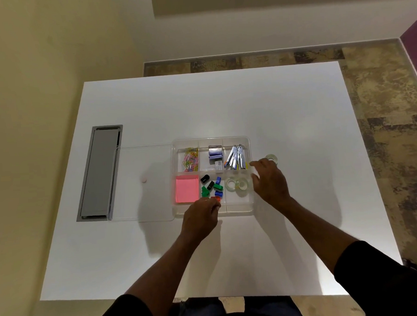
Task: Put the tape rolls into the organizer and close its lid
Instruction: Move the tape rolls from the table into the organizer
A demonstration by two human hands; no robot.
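A clear plastic organizer with several compartments sits mid-table. Two clear tape rolls lie in its near right compartment. A third tape roll rests on the table just right of the organizer. My right hand hovers open at the organizer's right edge, fingertips close to that loose roll, holding nothing. My left hand rests at the organizer's near edge with fingers curled by the small coloured clips; whether it grips anything is unclear. The clear lid lies flat on the table to the left of the organizer.
Other compartments hold coloured paper clips, staple boxes, several pens, pink sticky notes and small coloured clips. A grey cable hatch is set into the white table at the left.
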